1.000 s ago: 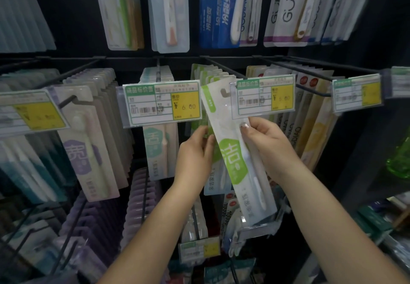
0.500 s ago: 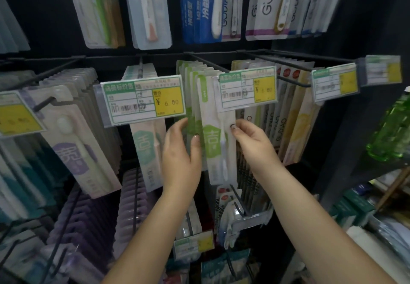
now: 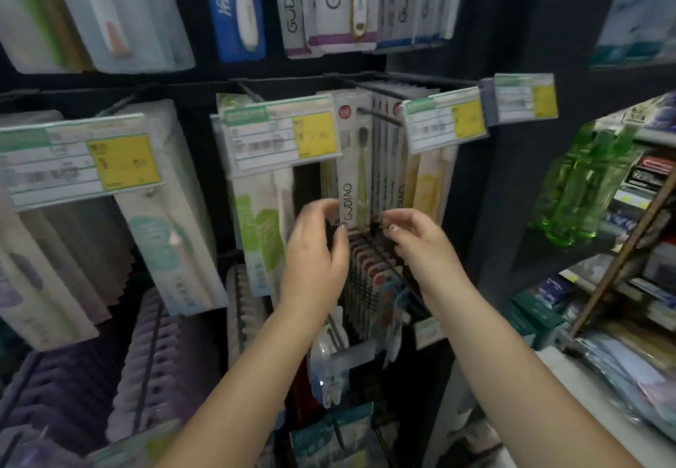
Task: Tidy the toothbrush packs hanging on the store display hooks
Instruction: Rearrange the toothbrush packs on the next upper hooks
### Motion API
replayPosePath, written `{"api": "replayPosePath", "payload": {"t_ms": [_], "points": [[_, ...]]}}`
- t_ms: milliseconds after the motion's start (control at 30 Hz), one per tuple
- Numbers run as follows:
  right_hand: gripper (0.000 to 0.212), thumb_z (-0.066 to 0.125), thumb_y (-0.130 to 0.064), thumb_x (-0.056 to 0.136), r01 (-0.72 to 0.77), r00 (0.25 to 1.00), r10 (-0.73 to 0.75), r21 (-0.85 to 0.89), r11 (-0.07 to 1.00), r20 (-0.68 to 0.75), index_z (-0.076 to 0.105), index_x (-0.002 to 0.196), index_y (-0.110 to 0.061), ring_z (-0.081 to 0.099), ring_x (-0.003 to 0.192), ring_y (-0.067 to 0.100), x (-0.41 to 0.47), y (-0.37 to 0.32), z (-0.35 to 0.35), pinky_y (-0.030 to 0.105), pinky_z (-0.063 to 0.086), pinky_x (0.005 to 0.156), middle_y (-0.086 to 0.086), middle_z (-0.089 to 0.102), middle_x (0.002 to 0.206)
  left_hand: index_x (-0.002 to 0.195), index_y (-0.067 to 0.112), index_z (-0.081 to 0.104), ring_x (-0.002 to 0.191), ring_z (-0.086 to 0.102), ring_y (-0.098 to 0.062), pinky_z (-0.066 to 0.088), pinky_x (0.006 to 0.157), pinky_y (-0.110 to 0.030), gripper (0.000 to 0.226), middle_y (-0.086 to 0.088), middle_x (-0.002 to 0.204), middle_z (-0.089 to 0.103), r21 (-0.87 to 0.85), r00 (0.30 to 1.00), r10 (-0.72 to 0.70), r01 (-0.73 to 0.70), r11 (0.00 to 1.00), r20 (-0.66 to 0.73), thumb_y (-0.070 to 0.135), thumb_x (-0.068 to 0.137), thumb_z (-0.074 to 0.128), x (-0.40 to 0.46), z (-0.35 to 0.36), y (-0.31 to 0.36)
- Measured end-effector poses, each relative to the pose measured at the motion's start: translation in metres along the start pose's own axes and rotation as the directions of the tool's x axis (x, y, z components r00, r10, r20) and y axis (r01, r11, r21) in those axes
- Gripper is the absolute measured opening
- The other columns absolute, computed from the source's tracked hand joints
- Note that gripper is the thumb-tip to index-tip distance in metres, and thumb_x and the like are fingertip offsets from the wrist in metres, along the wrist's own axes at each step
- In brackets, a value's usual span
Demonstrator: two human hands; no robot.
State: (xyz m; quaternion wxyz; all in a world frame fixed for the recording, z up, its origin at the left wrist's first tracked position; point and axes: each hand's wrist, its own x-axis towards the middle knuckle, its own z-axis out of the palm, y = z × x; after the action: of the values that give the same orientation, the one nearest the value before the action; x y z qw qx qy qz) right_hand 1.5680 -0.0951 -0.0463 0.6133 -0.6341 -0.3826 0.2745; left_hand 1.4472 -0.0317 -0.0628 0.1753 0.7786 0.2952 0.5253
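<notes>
A row of white GUDIAO toothbrush packs [image 3: 354, 175] hangs on a black hook at centre. My left hand [image 3: 314, 259] pinches the lower left corner of the front pack. My right hand [image 3: 415, 239] pinches the lower right edge of the packs just behind it. The green-and-white packs [image 3: 261, 233] hang straight on the neighbouring hook to the left, apart from both hands. The view is blurred by motion.
Price tags [image 3: 281, 135] [image 3: 444, 120] stick out at the hook tips above my hands. More packs sit on a lower hook [image 3: 369, 277] under my wrists. Purple packs [image 3: 157, 358] fill the lower left. Green bottles [image 3: 581, 189] stand on a shelf at right.
Both hands let go of the green-and-white pack, which now hangs straight, and moved right to the bottom of the GUDIAO packs. The view swung right.
</notes>
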Motion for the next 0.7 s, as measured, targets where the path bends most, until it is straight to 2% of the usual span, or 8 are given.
{"api": "replayPosePath", "payload": {"t_ms": [67, 100, 200, 300, 367, 467, 567, 700], "points": [[0.021, 0.047, -0.017, 0.092, 0.005, 1.000, -0.005, -0.001, 1.000, 0.025, 0.059, 0.106, -0.027, 0.057, 0.103, 0.006, 0.004, -0.001, -0.014, 0.023, 0.047, 0.081, -0.010, 0.062, 0.108, 0.124, 0.011, 0.047, 0.114, 0.047, -0.009, 0.037, 0.099, -0.020, 0.033, -0.002, 0.124, 0.052, 0.004, 0.992, -0.119, 0.119, 0.993, 0.041, 0.013, 0.091, 0.050, 0.017, 0.018, -0.002], [0.021, 0.046, -0.016, 0.093, 0.012, 0.999, -0.011, -0.008, 1.000, 0.040, 0.058, 0.105, -0.027, 0.057, 0.103, 0.006, 0.007, -0.001, -0.020, 0.024, 0.047, 0.083, -0.010, 0.061, 0.108, 0.126, 0.011, 0.045, 0.118, 0.046, -0.012, 0.037, 0.100, -0.024, 0.036, -0.004, 0.129, 0.050, -0.001, 0.985, -0.165, 0.165, 0.986, 0.041, 0.014, 0.091, 0.050, 0.027, 0.026, -0.003], [0.022, 0.045, -0.012, 0.092, 0.031, 0.996, -0.026, -0.053, 0.998, 0.090, 0.059, 0.103, -0.025, 0.057, 0.104, 0.010, 0.014, 0.000, -0.036, 0.030, 0.047, 0.094, -0.009, 0.061, 0.107, 0.127, 0.012, 0.042, 0.120, 0.044, -0.012, 0.034, 0.093, -0.020, 0.038, -0.004, 0.132, 0.047, -0.094, 0.952, -0.304, 0.300, 0.949, -0.034, 0.018, 0.091, 0.051, 0.060, 0.047, -0.003], [0.021, 0.048, -0.011, 0.091, 0.045, 0.984, -0.032, -0.072, 0.996, 0.176, 0.061, 0.098, -0.025, 0.058, 0.104, 0.011, 0.020, 0.003, -0.051, 0.035, 0.047, 0.097, -0.008, 0.063, 0.105, 0.128, 0.012, 0.042, 0.120, 0.045, -0.017, 0.038, 0.095, -0.027, 0.043, -0.006, 0.132, 0.048, -0.155, 0.890, -0.438, 0.419, 0.895, -0.122, 0.024, 0.089, 0.055, 0.090, 0.059, -0.010], [0.022, 0.048, -0.010, 0.091, 0.037, 0.972, -0.025, -0.044, 0.998, 0.233, 0.061, 0.094, -0.027, 0.060, 0.104, 0.011, 0.021, 0.006, -0.056, 0.037, 0.047, 0.098, -0.008, 0.063, 0.104, 0.126, 0.018, 0.046, 0.116, 0.050, -0.016, 0.045, 0.091, -0.030, 0.043, -0.003, 0.129, 0.052, -0.185, 0.875, -0.465, 0.440, 0.879, -0.131, 0.033, 0.087, 0.056, 0.101, 0.061, -0.014], [0.025, 0.046, -0.009, 0.092, 0.033, 0.954, -0.027, -0.013, 0.999, 0.298, 0.060, 0.089, -0.029, 0.062, 0.102, 0.011, 0.025, 0.007, -0.061, 0.039, 0.048, 0.097, -0.008, 0.063, 0.104, 0.113, 0.021, 0.055, 0.102, 0.056, -0.011, 0.044, 0.070, -0.020, 0.029, 0.004, 0.114, 0.059, -0.265, 0.856, -0.497, 0.451, 0.852, -0.141, 0.035, 0.087, 0.054, 0.108, 0.064, -0.013], [0.024, 0.045, -0.008, 0.092, 0.015, 0.944, -0.016, 0.005, 1.000, 0.330, 0.059, 0.089, -0.027, 0.063, 0.097, 0.009, 0.030, 0.006, -0.061, 0.038, 0.049, 0.096, -0.008, 0.062, 0.104, 0.087, 0.026, 0.056, 0.089, 0.057, -0.010, 0.046, 0.073, -0.025, 0.002, 0.007, 0.093, 0.061, -0.324, 0.851, -0.496, 0.426, 0.845, -0.175, 0.027, 0.087, 0.055, 0.109, 0.066, -0.008], [0.023, 0.044, -0.009, 0.092, 0.012, 0.936, -0.011, 0.000, 1.000, 0.352, 0.058, 0.090, -0.027, 0.063, 0.096, 0.007, 0.032, 0.004, -0.060, 0.035, 0.050, 0.094, -0.007, 0.061, 0.106, 0.072, 0.032, 0.049, 0.079, 0.054, -0.008, 0.042, 0.068, -0.023, 0.019, 0.011, 0.081, 0.056, -0.342, 0.852, -0.493, 0.417, 0.842, -0.175, 0.022, 0.087, 0.056, 0.108, 0.067, -0.006]]}}
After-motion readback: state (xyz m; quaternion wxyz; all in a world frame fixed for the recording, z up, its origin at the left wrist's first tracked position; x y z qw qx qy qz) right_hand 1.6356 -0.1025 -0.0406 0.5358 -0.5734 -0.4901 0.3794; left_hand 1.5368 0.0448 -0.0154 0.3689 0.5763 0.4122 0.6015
